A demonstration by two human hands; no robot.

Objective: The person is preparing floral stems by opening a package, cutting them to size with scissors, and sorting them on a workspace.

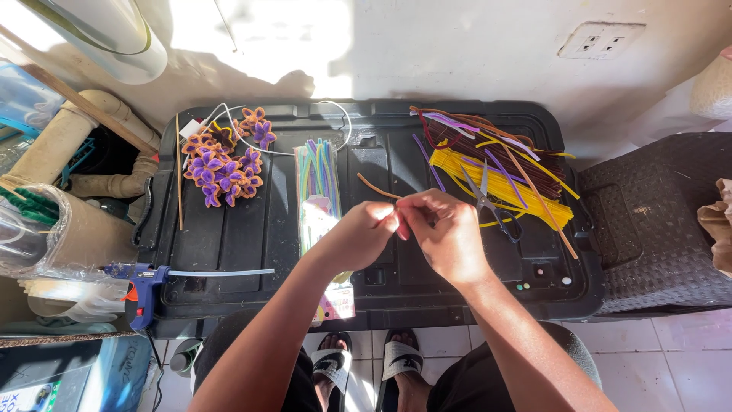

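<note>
Head view is showing both hands, left hand (pixel 364 233) and right hand (pixel 442 229), pinching a brown pipe cleaner (pixel 376 188) that is trailing up-left from the fingertips.

Hard daylight comes in from the top, burning the wall (pixel 427 46) above the black tabletop (pixel 267 221) to a featureless white patch and casting soft-edged shadows of clutter across it. The tabletop's ribbed plastic throws streaky glare near its far rim, and warm light rakes the left hand (pixel 358 235) and right hand (pixel 442 233), while the lower left corner sits in dim bluish shade. Focus is sharp in the middle; straight edges bow outward toward the frame's borders in wide-angle distortion.
</note>
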